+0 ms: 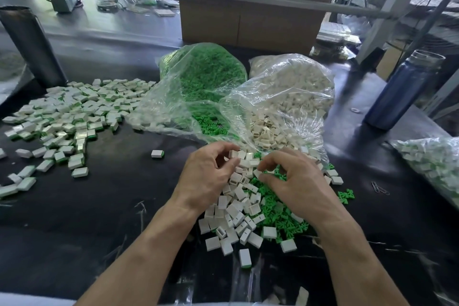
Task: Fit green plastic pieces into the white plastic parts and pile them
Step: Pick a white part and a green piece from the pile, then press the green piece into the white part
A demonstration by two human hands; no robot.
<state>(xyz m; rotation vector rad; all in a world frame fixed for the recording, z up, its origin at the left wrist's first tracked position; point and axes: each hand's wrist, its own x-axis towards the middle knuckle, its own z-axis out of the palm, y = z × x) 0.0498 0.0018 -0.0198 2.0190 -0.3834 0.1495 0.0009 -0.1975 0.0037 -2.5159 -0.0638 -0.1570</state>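
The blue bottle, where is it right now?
In the head view the blue bottle stands upright on the table's right side, just right of the clear bag of white parts, beyond the right hand.

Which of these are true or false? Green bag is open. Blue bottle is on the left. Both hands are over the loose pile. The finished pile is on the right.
1. The green bag is open: true; green pieces spill from its mouth.
2. The blue bottle is on the left: false; it stands on the right.
3. Both the left hand and right hand are over the loose pile: true.
4. The finished pile is on the right: false; it lies on the left.
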